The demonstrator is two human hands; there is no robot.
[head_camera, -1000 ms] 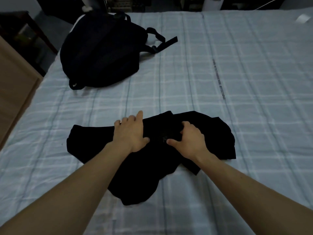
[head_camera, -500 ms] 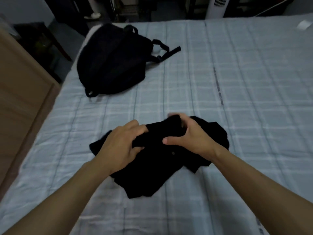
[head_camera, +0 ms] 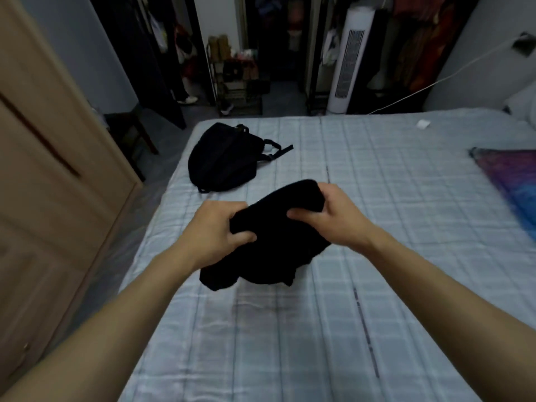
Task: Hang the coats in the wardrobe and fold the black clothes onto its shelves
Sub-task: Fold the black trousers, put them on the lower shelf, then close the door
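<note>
A: Garment (head_camera: 275, 239), black, sits bunched between our hands just above the bed (head_camera: 377, 285). Its lower folds hang close over the sheet, and we cannot tell whether they touch it.

B: How do we hold it?

A: Our left hand (head_camera: 214, 230) curls its fingers round the near-left edge, thumb dug into the cloth. Our right hand (head_camera: 336, 216) clamps the far end, thumb on top, fingers under.

B: Which step are we in?

A: We judge it to be the lift of a roughly folded piece, bound for a shelf.

B: And next?

A: We need to turn towards the door (head_camera: 58, 175) on our left, gripping both ends tight so the bundle does not spill open. No shelf shows here. The backpack (head_camera: 220, 161) lies well apart.
</note>
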